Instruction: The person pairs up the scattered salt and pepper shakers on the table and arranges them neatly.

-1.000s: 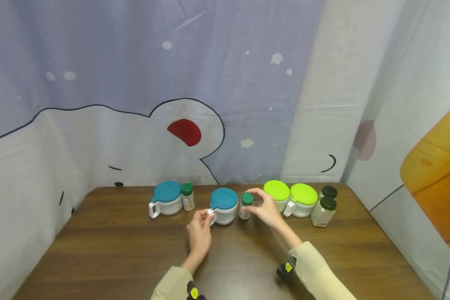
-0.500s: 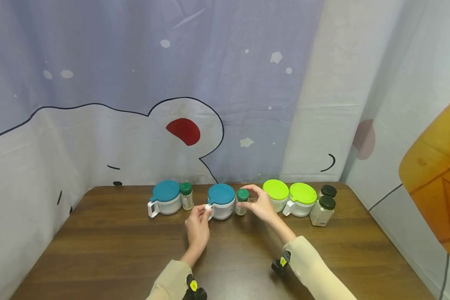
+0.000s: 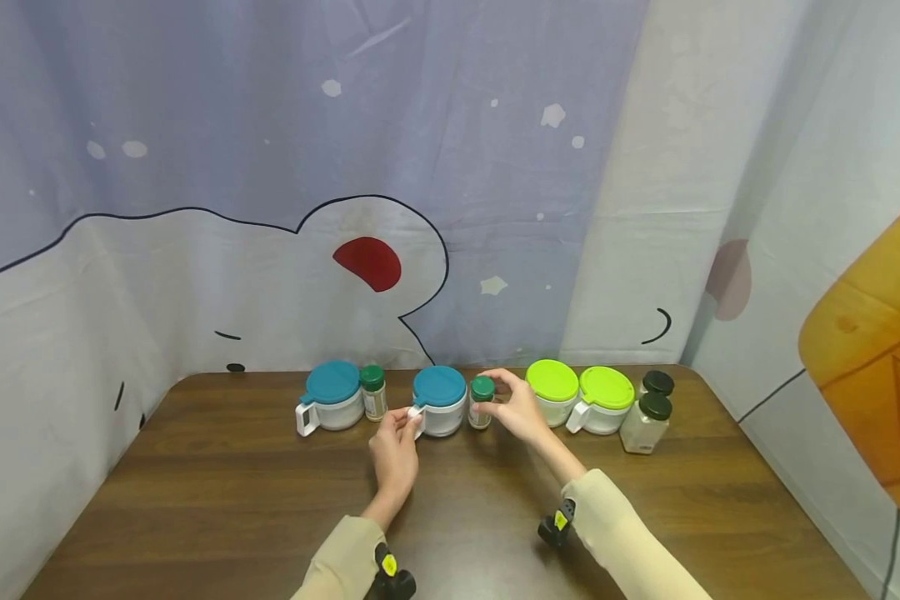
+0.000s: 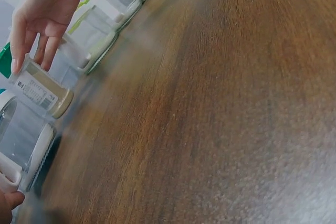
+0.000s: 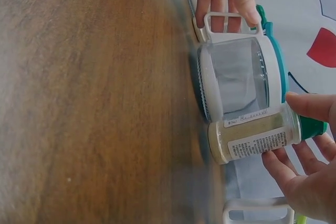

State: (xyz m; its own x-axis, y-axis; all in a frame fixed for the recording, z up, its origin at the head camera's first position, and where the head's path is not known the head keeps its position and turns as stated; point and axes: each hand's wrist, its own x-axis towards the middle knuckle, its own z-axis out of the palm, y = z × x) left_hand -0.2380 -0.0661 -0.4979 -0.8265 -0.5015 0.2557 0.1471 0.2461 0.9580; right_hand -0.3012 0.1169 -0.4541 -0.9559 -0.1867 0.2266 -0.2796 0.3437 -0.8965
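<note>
My left hand holds the white handle of a clear seasoning jar with a blue lid, which stands upright near the table's back edge. Just right of that jar is a small spice bottle with a green cap. My right hand pinches this bottle near its top between thumb and fingers. Tan powder and a printed label show on the spice bottle in the right wrist view, close against the jar's side. Only a fingertip of the left hand shows in the left wrist view.
Another blue-lidded jar and green-capped bottle stand together to the left. On the right are two jars with lime-green lids and two black-capped bottles. A patterned curtain hangs behind the wooden table.
Both hands have shifted a little left and toward the back edge, and the blue-lidded jar and green-capped spice bottle have moved with them. The other containers stay put.
</note>
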